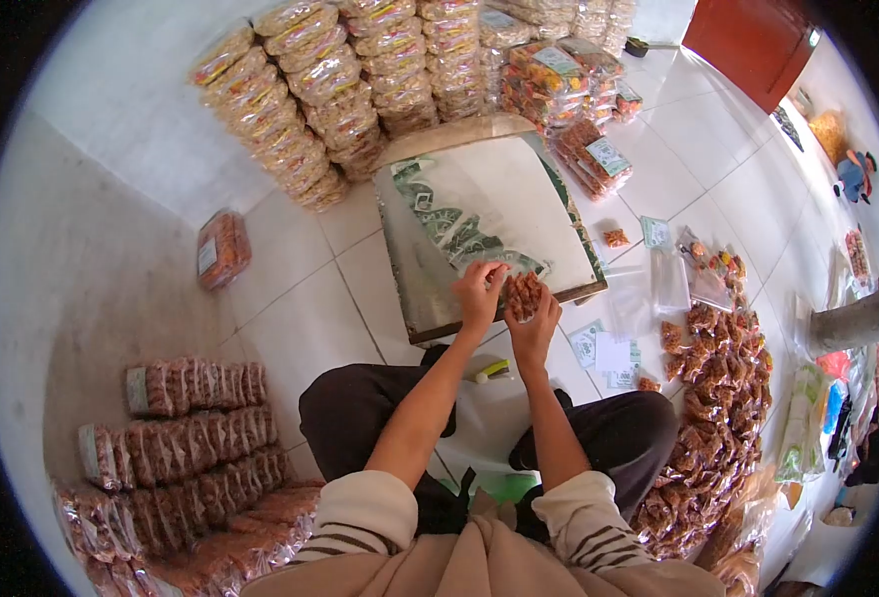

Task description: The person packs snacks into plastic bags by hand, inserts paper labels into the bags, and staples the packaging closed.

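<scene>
On the near edge of a low board with a white and green printed surface (pixel 519 189), both of my hands work close together. My right hand (pixel 532 336) is closed around a small clear packet of brown snacks (pixel 524 296). Just beside it, my left hand (pixel 477 298) has its fingers pinched together near the board's front edge. Something brownish shows at its fingertips, too small to name. On the floor between my legs lies a yellow-green and black tool (pixel 492 371), its kind unclear.
Tall stacks of bagged snacks (pixel 320 80) line the back wall. A heap of small brown snack packets (pixel 718 398) lies at right, near printed labels (pixel 614 353) and clear plastic bags (pixel 670 282). Rows of packed bags (pixel 196 433) stand at left. A single large bag (pixel 223 249) rests by the wall.
</scene>
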`<state>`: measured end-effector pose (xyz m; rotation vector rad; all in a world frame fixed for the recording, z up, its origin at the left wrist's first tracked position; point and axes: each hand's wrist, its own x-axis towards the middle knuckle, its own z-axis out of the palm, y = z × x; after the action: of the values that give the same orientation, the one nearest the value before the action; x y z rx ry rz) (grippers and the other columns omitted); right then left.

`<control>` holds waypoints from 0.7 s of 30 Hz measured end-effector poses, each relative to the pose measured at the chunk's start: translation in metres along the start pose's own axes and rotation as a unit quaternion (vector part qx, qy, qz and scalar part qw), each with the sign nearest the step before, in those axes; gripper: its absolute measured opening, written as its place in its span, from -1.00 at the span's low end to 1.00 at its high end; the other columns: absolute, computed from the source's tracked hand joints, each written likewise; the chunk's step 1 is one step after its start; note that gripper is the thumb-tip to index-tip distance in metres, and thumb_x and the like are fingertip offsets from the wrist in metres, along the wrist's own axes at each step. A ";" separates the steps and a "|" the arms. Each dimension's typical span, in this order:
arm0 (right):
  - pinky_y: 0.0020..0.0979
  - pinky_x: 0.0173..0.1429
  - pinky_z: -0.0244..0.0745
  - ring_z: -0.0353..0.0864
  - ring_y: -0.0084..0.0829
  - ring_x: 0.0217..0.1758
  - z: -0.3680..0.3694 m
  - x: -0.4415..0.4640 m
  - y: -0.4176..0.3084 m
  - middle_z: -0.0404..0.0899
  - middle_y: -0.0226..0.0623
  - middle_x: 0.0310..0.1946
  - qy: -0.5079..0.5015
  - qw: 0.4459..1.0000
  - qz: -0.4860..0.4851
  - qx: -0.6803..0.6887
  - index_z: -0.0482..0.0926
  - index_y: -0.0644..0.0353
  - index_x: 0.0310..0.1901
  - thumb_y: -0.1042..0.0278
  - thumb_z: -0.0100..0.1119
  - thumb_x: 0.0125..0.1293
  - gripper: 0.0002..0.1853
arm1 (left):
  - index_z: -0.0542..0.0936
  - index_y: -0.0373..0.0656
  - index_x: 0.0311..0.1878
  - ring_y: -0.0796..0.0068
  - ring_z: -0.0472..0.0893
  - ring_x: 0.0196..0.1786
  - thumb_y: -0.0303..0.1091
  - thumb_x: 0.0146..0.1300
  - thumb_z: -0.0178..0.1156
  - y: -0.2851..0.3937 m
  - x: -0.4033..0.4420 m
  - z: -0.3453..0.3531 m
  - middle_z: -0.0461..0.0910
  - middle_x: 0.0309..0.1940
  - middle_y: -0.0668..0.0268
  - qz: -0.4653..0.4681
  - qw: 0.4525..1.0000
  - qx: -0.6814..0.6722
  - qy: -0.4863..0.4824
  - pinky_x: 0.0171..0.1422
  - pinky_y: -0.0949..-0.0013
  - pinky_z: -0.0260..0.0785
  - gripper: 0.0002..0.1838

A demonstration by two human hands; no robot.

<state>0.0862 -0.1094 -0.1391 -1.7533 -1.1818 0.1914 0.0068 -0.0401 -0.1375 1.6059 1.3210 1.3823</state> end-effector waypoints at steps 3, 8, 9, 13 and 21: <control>-0.19 0.08 0.24 0.26 -0.09 0.00 -0.003 0.000 0.002 0.30 -0.07 -0.09 -0.023 1.000 -0.009 -0.009 0.22 0.29 0.12 0.48 0.31 -0.17 -0.28 | 0.61 -0.17 -0.36 0.48 0.43 -0.49 -0.35 0.12 0.18 -0.001 0.002 -0.002 0.44 -0.53 0.31 0.095 0.995 0.033 -0.027 -0.40 0.46 0.29 -0.88; -0.16 0.08 0.20 0.28 -0.07 -0.02 0.003 0.009 0.013 0.35 -0.11 -0.11 -0.024 0.997 -0.072 0.014 0.24 0.27 0.10 0.42 0.32 -0.19 -0.27 | 0.62 -0.13 -0.38 0.45 0.43 -0.28 -0.33 0.09 0.20 0.000 -0.002 -0.004 0.45 -0.43 0.34 0.197 0.969 0.103 -0.109 -0.22 0.37 0.31 -0.90; -0.16 0.08 0.20 0.28 -0.07 -0.02 0.005 0.009 0.015 0.35 -0.11 -0.11 -0.024 0.997 -0.071 0.015 0.24 0.27 0.10 0.42 0.32 -0.19 -0.27 | 0.62 -0.13 -0.38 0.45 0.43 -0.28 -0.33 0.09 0.20 0.004 -0.003 -0.004 0.45 -0.43 0.34 0.197 0.969 0.104 -0.109 -0.22 0.37 0.31 -0.90; -0.18 0.05 0.23 0.30 -0.08 -0.05 0.009 0.006 0.019 0.37 -0.12 -0.11 -0.022 0.996 -0.073 0.053 0.25 0.27 0.11 0.41 0.35 -0.21 -0.25 | 0.64 -0.02 -0.41 0.29 0.33 -0.07 -0.33 0.03 0.25 0.015 -0.013 0.000 0.36 -0.20 0.35 0.181 0.971 0.158 0.005 0.00 0.27 0.16 -0.94; -0.19 0.05 0.26 0.32 -0.08 -0.05 0.010 0.003 0.015 0.38 -0.12 -0.11 -0.043 0.995 -0.065 0.063 0.27 0.27 0.11 0.42 0.36 -0.24 -0.24 | 0.56 -0.12 -0.22 0.26 0.15 0.17 -0.41 -0.04 0.32 0.011 -0.010 0.018 0.14 0.05 0.20 -0.074 0.987 0.026 0.141 0.16 0.22 0.19 -0.74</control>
<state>0.0916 -0.1019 -0.1551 -1.5669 -1.3123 0.2601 0.0274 -0.0500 -0.1346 1.3485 1.6171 1.5350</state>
